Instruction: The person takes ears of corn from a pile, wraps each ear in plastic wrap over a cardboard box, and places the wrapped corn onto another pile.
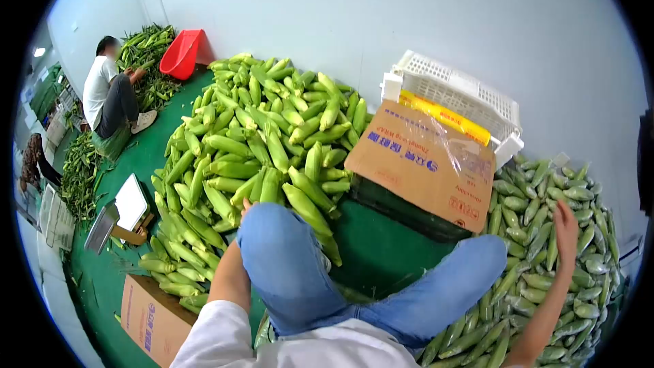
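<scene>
Over on the left, a carton [156,322] on the green floor [357,238] carries blue print I can't make out; next, the left hand [246,210] is at the unwrapped corn [231,143], half hidden by the knee, so I can't tell if it grips an ear. I'd call this the picking-out step, the next move calling for fingers round one husk. Cardboard [422,163] over the dark crate's [402,210] top edges reads "WRAP" beside Chinese characters; rightmost, the right hand [566,226] spreads empty above the film-wrapped corn [538,279]

white short-sleeved shirt [334,352] | light blue denim jeans [289,272]
</scene>
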A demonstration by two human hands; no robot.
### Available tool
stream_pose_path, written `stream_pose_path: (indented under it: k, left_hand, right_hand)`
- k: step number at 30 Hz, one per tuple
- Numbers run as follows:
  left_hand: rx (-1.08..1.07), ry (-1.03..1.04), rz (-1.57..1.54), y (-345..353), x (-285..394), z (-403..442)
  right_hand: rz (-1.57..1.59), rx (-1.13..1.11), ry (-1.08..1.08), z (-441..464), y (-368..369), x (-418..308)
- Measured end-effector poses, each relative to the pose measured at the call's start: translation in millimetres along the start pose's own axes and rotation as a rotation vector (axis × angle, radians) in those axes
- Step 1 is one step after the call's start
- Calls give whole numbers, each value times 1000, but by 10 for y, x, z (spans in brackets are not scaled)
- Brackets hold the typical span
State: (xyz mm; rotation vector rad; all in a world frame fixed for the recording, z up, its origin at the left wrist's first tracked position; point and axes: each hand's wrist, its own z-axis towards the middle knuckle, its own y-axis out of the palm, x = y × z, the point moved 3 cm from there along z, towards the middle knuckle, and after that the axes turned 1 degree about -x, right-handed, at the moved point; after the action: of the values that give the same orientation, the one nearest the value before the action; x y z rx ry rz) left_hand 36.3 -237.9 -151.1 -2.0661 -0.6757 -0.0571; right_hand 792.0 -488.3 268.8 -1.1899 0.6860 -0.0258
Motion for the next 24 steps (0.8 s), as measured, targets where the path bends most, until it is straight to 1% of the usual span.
stream_pose_path:
  k: [1,3,6,9,11,13,15,17,19,21,22,23,24]
  left_hand:
    - [23,2,-24,-109,-123,0]
    - [67,8,-118,-276,-412,-71]
    - [158,50,-359,-615,-717,-270]
    - [273,152,-643,-1016,-749,-515]
    - [338,249,-787,-1318,-611,-609]
    - [378,338,-883,-1513,-548,-661]
    - [388,432,-1015,-1678,-396,-785]
    - [350,524,-1237,-1830,217,-1493]
    - [284,542,-1410,-1930,267,-1464]
    - [146,533,-1476,-1956,439,-1602]
    - [143,532,-1531,-1933,564,-1708]
    - [30,540,-1586,-1922,621,-1709]
    - [27,555,-1620,-1881,703,-1699]
  right_hand:
    - [-29,49,66,-290,-24,438]
    - [-64,70,240,-910,-162,1399]
    - [100,4,485,-1604,-189,1947]
    - [212,110,353,-1538,-136,2066]
    - [281,203,298,-1230,53,1719]
    - [243,160,280,-807,341,1445]
    - [52,65,147,-506,682,925]
    - [143,9,-50,-333,1074,612]
    - [171,-26,-197,-295,1337,327]
    - [169,-54,-266,-343,1443,55]
    - [161,-38,-280,-363,1484,33]
    - [134,-3,-317,-369,1538,74]
    - [97,-21,-216,-379,1576,141]
